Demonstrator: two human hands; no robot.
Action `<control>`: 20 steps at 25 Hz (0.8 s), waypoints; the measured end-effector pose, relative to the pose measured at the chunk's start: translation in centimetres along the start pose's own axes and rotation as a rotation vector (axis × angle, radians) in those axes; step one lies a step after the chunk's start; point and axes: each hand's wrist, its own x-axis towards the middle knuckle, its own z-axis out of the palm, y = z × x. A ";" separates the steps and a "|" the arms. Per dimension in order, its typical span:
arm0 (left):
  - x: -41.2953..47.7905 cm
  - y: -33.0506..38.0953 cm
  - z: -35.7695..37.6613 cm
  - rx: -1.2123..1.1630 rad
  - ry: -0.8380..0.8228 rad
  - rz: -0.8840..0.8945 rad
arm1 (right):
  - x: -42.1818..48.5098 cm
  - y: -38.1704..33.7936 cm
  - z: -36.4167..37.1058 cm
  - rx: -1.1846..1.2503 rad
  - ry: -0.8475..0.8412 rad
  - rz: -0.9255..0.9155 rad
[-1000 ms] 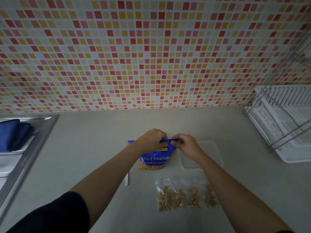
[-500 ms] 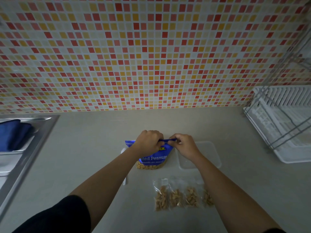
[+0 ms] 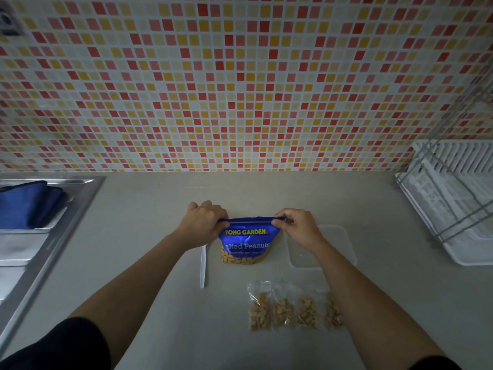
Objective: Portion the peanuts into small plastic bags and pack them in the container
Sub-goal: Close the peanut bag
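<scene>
Both hands on the peanut pouch point(image 3: 245, 241). L hand point(image 3: 202, 225) pinched the top-left corner, fingers curled over the edge. R hand point(image 3: 298, 228) pinched the top-right corner betw. thumb and forefinger. Pouch stood upright on the counter point(image 3: 149, 209), label toward us, peanuts visible thru the window at its base.

Key relation: the pouch's top strip ran left-right betw. the two grips, stretched taut. We judged the step to be working the zip seal. We couldn't tell whether the seal was open or closed.

Container point(image 3: 344, 241), clear plastic, sat just right of the pouch, partly under the R wrist, so the R hand was the nearer one for packing. Small bags point(image 3: 282, 308), four w/ peanuts, lay in a row on the counter nearer us than the pouch and apart from the container. None packed yet, by our reading.

Hard to make out:
- Rightmost bag was partly covered by the R forearm.
- Container looked empty, but it was see-through and the light was dim, so not certain. No lid seen.
- White plastic utensil point(image 3: 203, 265) lay left of the pouch w/ its head under the L wrist. Spoon or knife, we couldn't say.
</scene>
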 end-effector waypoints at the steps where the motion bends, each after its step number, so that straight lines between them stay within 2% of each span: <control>1: -0.3 -0.6 -0.1 -0.006 -0.006 -0.012 | 0.0 0.0 0.0 0.000 -0.003 0.005; 8: -1.5 -2.7 -0.2 -0.145 -0.041 -0.061 | 0.3 -1.0 0.7 -0.033 -0.041 -0.001; 15: -0.2 -1.4 -1.7 -0.253 -0.088 -0.021 | 0.7 -4.3 1.3 -0.415 -0.215 -0.196; 20: 0.8 0.3 -0.5 -0.222 -0.042 0.049 | 1.1 -5.7 3.5 -0.341 -0.205 -0.116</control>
